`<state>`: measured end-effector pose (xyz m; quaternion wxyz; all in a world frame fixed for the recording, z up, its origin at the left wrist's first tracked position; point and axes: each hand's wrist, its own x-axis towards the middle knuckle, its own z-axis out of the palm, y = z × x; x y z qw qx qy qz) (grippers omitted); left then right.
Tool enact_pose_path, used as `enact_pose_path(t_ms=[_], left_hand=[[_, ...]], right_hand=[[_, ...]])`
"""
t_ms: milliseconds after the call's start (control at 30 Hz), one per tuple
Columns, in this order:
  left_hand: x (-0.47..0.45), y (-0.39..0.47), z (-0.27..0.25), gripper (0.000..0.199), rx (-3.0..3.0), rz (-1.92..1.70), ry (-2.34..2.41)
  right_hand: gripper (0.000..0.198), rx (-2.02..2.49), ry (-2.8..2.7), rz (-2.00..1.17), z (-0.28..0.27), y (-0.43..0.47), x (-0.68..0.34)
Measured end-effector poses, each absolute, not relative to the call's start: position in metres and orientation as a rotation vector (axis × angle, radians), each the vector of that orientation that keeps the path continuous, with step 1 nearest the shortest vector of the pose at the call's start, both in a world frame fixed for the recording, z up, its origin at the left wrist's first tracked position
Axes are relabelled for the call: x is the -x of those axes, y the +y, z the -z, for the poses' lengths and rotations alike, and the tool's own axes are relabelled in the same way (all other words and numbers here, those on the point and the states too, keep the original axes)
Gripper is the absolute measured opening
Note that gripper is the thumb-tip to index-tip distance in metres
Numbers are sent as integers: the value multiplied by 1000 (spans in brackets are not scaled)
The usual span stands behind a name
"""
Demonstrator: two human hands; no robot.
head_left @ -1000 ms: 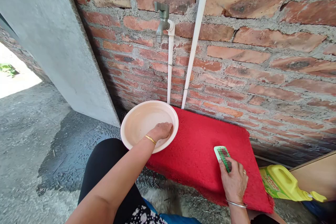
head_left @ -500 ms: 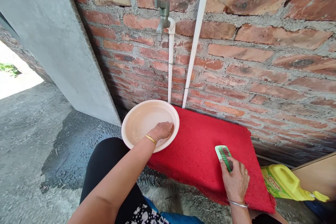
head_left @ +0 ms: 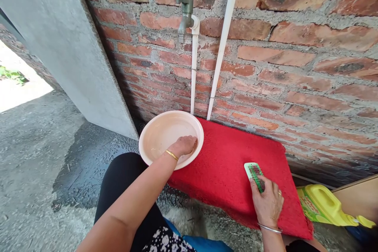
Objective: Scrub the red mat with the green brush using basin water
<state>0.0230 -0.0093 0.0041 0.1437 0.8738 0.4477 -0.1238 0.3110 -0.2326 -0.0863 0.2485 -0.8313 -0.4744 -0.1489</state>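
My left hand [head_left: 185, 145], with a gold bangle at its wrist, reaches into a pale pink plastic basin [head_left: 147, 126], close to its right inner wall. Its fingers curl downward and their tips are hidden, so what they hold, if anything, does not show. Shallow water appears to lie in the basin. A scrub brush [head_left: 254, 173] with a light green body and green and dark bristles is in my right hand [head_left: 268, 201]; the bristles face up. The brush is over a bench-like surface covered in wet-looking red cloth [head_left: 224, 157], and the basin stands at its left end.
Above the basin, a grey tap [head_left: 185, 15] juts from the brick wall [head_left: 251, 67], beside a white pipe [head_left: 223, 39]. A yellow jug [head_left: 323, 204] lies at the right. On the left, a grey slab [head_left: 67, 39] leans above wet concrete floor [head_left: 76, 181].
The whole view has shifted slightly. My left hand stays inside the basin and my right hand keeps hold of the brush, with hardly any movement of either.
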Motion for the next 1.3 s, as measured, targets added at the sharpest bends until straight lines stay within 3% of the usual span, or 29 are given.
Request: enact_pose_path(t_ms=[1300], left_hand=[[-21,-11,-9,27,-2525,372,1270]], right_hand=[[57,2254,-1299,459,81,-230,-308]])
